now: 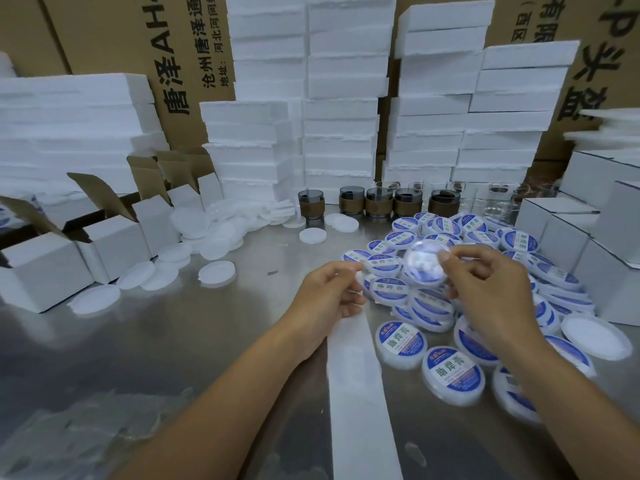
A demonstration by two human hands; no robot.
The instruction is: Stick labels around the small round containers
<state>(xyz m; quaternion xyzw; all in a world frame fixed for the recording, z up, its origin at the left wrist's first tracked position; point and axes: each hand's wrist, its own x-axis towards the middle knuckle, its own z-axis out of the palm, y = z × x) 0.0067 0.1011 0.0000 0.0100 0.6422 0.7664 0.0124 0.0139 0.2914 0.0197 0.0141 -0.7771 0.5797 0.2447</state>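
Observation:
My right hand holds one small round container by its rim, lifted above the pile and blurred. My left hand pinches the top end of a long white label strip that runs down toward the near table edge. Its fingertips are close to the container's left side. A heap of small round containers with blue and white labels covers the right of the steel table, and a few lie apart near me.
Plain white round lids are scattered on the left. Open white cartons stand at far left, closed white boxes at right. Dark glass cups line the back before stacked foam slabs and cardboard boxes.

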